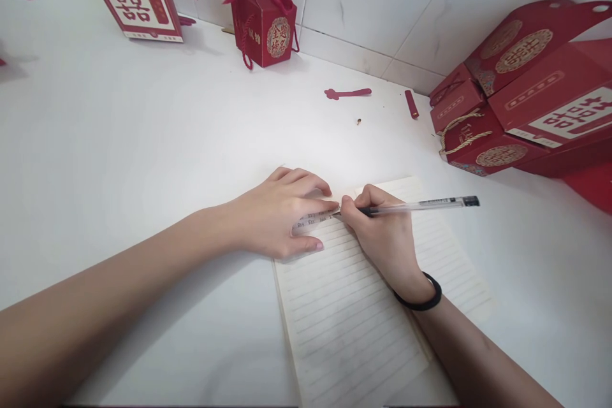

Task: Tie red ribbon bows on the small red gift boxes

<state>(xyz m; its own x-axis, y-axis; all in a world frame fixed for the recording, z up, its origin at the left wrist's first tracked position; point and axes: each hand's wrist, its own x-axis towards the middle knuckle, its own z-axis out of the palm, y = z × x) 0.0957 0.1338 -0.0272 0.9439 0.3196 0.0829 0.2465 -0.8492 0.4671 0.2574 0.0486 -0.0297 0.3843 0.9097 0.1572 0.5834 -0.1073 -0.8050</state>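
Note:
A lined notebook (344,319) lies on the white table, with several small handwritten marks near the top of its page. Across the upper left of that page rests my left hand (287,213), flat, with its thumb apart from the fingers. My right hand (382,242) grips a clear pen (425,205) with a black grip and black end. The pen's tip meets the page close to my left fingertips, beside the writing. A black band (430,296) circles my right wrist. My hands cover part of the written lines.
Red gift boxes, one with a white panel (129,3) and a smaller one (265,25), stand along the tiled wall. More red boxes (516,102) are stacked at the right. A flat red strip (348,94) and a short red stick (411,104) lie beyond the notebook.

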